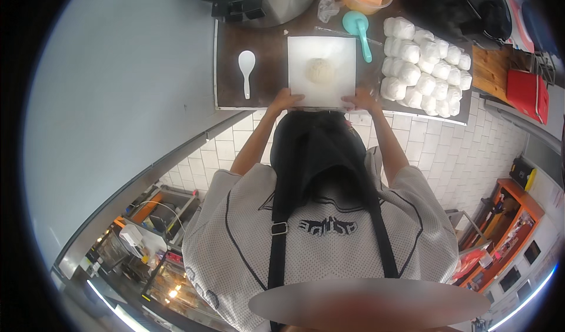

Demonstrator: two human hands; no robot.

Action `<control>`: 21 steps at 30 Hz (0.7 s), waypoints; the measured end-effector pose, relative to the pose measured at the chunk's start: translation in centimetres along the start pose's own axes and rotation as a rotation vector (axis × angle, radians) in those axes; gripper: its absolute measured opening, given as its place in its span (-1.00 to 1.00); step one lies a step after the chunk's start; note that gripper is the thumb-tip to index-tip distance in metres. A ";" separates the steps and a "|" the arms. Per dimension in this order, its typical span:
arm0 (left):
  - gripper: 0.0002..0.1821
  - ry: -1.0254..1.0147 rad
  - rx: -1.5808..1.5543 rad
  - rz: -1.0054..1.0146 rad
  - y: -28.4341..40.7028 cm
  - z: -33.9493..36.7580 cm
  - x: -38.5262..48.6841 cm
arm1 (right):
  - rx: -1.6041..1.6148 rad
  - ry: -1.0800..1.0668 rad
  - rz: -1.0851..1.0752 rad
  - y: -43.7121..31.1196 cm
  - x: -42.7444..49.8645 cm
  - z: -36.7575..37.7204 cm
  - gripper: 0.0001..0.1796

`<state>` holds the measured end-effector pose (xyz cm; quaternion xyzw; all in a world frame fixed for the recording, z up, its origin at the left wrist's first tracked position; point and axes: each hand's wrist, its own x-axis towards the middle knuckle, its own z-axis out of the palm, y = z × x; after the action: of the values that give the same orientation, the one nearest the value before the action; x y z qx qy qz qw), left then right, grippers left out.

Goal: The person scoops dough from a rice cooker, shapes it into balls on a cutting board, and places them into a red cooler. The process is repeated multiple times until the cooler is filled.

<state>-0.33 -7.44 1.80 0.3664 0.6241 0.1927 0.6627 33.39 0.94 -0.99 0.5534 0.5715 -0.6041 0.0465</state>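
Note:
A square sheet of white paper [322, 96] lies flat on the dark table [269, 76] before me, with a round, pale mound that looks like cooked rice [321, 71] near its middle. My left hand [284, 100] holds the sheet's near left corner, thumb on top. The near right corner is in my right hand [363, 100]. A white rice paddle [246, 74] lies left of the paper. Beyond its far right corner rests a turquoise rice paddle [362, 34]. Many white paper-wrapped bundles [426, 85] are stacked at the right.
At the back left stands a large metal rice cooker [287, 3]. A clear tub [371, 1] with pink scoops and crumpled plastic [327, 8] are at the back. A black appliance [481, 10] stands back right, a red box [527, 94] far right. A pale wall panel [110, 89] borders the left.

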 end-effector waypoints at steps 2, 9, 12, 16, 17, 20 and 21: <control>-0.48 -0.019 -0.127 0.024 -1.1 0.5 -0.9 | 0.109 -0.092 -0.004 0.3 -1.1 0.3 -0.37; -0.44 0.078 0.027 -0.045 0.4 -1.8 1.6 | -0.018 -0.082 0.006 -1.8 0.3 -2.8 -0.51; -0.45 0.398 0.043 0.060 3.5 -3.0 6.1 | 0.157 0.256 -0.108 -4.0 4.2 -3.5 -0.55; -0.44 0.528 0.452 0.410 6.7 -4.1 9.8 | -0.204 0.679 -0.334 -7.1 8.0 -4.5 -0.60; -0.43 0.522 0.662 0.383 7.2 -4.4 9.9 | -0.329 0.689 -0.290 -7.9 8.1 -4.9 -0.64; -0.51 0.481 1.138 0.347 8.7 -4.8 9.2 | -0.668 0.640 -0.205 -10.3 7.5 -6.4 -0.69; -0.60 0.499 1.200 0.463 9.2 -4.6 8.7 | -0.752 0.578 -0.212 -11.2 7.2 -6.6 -0.70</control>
<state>-1.68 5.96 2.69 0.7385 0.6622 0.0291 0.1235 26.94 13.84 2.75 0.5820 0.7930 -0.1789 0.0209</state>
